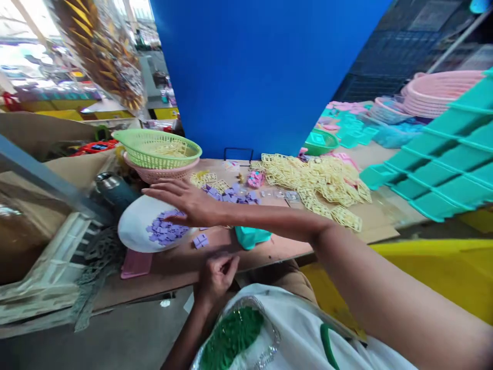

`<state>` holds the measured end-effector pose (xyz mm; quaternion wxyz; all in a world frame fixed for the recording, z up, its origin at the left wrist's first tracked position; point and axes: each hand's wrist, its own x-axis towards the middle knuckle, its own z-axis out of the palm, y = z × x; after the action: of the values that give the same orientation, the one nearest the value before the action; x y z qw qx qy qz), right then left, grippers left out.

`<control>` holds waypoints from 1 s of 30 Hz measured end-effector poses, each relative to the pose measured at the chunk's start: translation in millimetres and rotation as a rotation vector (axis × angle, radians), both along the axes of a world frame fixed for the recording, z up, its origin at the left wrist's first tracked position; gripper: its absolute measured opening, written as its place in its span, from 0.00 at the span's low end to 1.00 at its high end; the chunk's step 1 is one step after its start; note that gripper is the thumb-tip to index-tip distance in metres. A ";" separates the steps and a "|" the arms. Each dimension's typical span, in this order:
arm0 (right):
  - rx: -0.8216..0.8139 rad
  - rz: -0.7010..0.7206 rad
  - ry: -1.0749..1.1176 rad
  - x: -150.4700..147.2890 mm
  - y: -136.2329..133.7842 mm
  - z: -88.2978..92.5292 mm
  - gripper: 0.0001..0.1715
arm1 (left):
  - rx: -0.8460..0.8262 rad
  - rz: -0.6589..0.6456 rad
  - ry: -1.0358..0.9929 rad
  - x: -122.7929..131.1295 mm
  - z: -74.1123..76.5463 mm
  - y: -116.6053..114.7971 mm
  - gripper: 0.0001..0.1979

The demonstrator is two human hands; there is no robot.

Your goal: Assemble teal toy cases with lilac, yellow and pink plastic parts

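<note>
My right hand [185,200] reaches across to the left with its fingers stretched out flat, hovering just over a white bowl [133,228] that holds a heap of small purple plastic pieces [166,231]. My left hand [216,275] rests low at the table's near edge, fingers curled together in a pinch; what it holds is too small to make out. A loose purple piece [201,240] lies on the table between the two hands. A teal plastic item [251,236] sits under my right forearm.
More purple pieces [231,194] lie mid-table, beside a big pile of yellow lattice pieces [319,182]. Green basket [157,146] stacked on a pink one at back left. Teal crates [442,159] on the right, blue board [262,72] behind, pink flat piece [135,263] near the bowl.
</note>
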<state>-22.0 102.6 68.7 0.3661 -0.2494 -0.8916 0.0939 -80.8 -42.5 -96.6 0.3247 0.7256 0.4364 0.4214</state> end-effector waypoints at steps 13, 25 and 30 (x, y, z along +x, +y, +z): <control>-0.637 -0.104 0.047 268.0 -54.0 -101.4 0.58 | 0.046 0.045 -0.190 18.5 27.1 38.3 0.21; -0.623 -0.303 0.012 245.5 -49.5 -117.1 0.30 | -0.105 0.142 0.009 53.6 41.0 47.0 0.20; -0.504 -0.346 0.204 248.2 -52.1 -120.0 0.27 | 0.075 0.315 0.226 -26.6 105.4 64.9 0.21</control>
<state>226.1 50.5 -51.3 0.3908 -0.4696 -0.7432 0.2727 -107.4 22.5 8.7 0.1766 0.7026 0.5622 0.3989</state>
